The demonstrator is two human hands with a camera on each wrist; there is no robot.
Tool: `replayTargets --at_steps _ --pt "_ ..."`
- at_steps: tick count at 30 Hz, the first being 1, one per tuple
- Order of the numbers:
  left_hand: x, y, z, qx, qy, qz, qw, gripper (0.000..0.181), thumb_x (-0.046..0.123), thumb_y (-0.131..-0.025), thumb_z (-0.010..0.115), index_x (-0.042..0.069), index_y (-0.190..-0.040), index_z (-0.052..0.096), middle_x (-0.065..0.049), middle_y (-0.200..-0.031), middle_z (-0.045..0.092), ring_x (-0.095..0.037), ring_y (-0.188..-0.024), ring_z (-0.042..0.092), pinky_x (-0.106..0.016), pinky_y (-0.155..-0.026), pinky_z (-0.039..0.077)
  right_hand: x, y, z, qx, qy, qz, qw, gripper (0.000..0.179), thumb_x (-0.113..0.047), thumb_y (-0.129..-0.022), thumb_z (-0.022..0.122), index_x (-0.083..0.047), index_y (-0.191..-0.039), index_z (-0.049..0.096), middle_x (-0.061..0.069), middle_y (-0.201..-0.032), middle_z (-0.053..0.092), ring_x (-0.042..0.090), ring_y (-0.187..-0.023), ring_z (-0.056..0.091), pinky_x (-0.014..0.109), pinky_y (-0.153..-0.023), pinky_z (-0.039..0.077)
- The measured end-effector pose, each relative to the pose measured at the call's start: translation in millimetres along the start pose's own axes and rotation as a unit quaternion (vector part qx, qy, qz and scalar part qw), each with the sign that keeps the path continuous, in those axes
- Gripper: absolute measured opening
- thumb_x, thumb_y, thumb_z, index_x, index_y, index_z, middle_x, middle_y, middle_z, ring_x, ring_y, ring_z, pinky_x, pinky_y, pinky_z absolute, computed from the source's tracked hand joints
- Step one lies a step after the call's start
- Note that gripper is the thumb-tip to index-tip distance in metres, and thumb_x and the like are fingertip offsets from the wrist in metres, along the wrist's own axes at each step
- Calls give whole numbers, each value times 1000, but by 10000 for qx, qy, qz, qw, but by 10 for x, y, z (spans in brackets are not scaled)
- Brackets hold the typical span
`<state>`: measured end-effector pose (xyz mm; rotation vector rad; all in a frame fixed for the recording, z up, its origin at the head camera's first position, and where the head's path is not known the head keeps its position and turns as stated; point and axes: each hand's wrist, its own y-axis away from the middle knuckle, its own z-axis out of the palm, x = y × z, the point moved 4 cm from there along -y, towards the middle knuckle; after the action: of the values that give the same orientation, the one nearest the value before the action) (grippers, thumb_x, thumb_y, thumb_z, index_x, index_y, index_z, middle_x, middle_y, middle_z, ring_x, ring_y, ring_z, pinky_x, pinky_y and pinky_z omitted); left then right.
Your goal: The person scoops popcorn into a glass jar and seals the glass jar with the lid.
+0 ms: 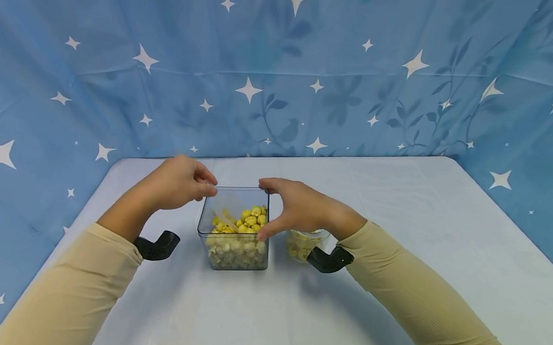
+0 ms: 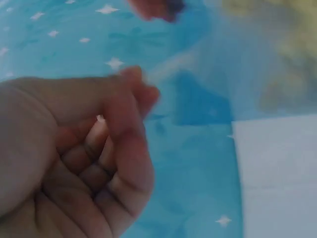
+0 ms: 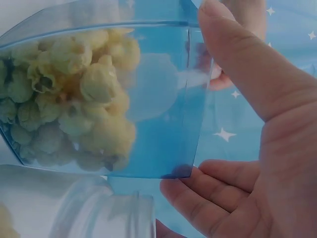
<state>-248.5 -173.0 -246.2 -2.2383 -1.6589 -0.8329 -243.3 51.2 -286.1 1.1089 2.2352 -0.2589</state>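
A clear square container (image 1: 238, 197) with a dark rim stands on the table, partly filled with yellow popcorn (image 1: 251, 219). My left hand (image 1: 180, 183) is at its far left corner, thumb and fingertips pinching the handle of a translucent scoop (image 3: 156, 87). The scoop's flat head shows through the container wall in the right wrist view, beside the popcorn. My right hand (image 1: 303, 205) holds the container's right side, thumb at the near corner and fingers at the far one. Motion blurs the scoop's handle in the left wrist view.
A clear glass jar (image 1: 298, 248) with popcorn inside stands close to the container's right, partly under my right wrist. White cloth covers the table (image 1: 249, 315). Behind it hangs a blue curtain (image 1: 267, 59) with white stars.
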Motion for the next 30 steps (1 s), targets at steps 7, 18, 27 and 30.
replayTargets --at_steps 7,18,27,30 --pt "-241 4 59 -44 812 -147 9966 27 23 -99 65 6 -120 70 -6 -99 70 -25 -88 62 -40 -79 51 13 6 10 28 -78 -5 10000 108 -45 -73 90 -5 -156 32 8 -155 40 24 -139 39 46 -111 36" --pt "-273 -1 142 -269 1360 -54 9903 32 24 -99 65 3 -123 68 -7 -101 70 -24 -87 60 -37 -81 52 25 10 18 45 -118 -5 9999 109 -45 -73 90 -4 -156 31 9 -155 40 24 -140 39 46 -111 35" --pt "-302 -15 178 -177 1564 -224 9873 31 22 -100 63 3 -124 67 -10 -94 65 -26 -87 58 -38 -81 51 24 15 15 54 -147 -49 9999 108 -43 -74 89 -4 -156 31 9 -156 39 24 -140 39 46 -111 35" --pt "-359 -4 174 -89 1857 -280 9822 34 21 -100 63 0 -127 64 -11 -96 64 -26 -87 57 -37 -81 51 24 15 18 31 -143 -68 9999 108 -44 -75 89 -4 -156 30 9 -156 38 24 -141 38 46 -112 34"
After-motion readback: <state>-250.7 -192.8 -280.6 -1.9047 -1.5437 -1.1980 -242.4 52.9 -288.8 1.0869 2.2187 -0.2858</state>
